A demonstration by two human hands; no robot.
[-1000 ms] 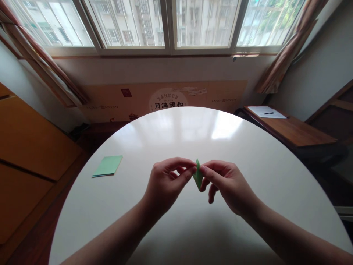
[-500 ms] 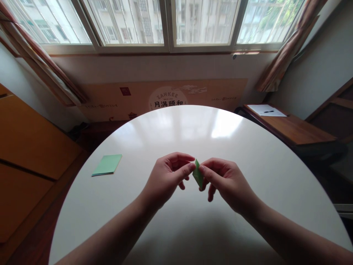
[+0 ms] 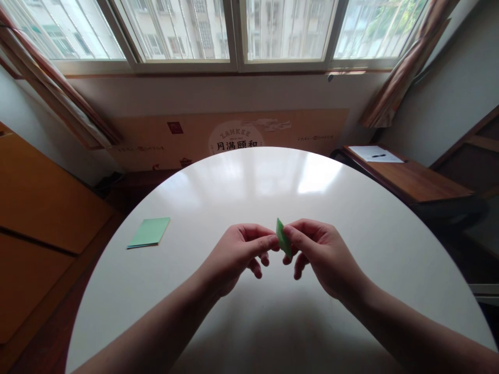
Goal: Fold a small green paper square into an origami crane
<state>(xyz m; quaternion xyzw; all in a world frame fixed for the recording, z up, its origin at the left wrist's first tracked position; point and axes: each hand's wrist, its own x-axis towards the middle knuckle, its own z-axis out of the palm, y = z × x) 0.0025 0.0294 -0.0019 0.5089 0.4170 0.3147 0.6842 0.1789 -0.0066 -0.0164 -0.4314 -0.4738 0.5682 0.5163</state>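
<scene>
Between my two hands, above the white round table (image 3: 218, 192), is a small green folded paper (image 3: 283, 240), narrow and pointed at its top and bottom. My left hand (image 3: 246, 249) pinches its left edge between thumb and index finger, the other fingers curled loosely below. From the right, my right hand (image 3: 314, 248) grips the paper with thumb and fingers, its lower fingers hanging under it. The paper's far side is hidden by my fingers.
A stack of green square paper (image 3: 149, 232) lies on the table's left side. Beyond the right rim stands a wooden desk (image 3: 432, 182) with a white sheet (image 3: 374, 154) and a pen (image 3: 378, 156). An orange cabinet (image 3: 35, 228) is at the left.
The folded paper has tilted and turned slightly in my fingers, its lower tip swinging right. My left fingers have shifted a little lower along its edge. The view has moved slightly.
</scene>
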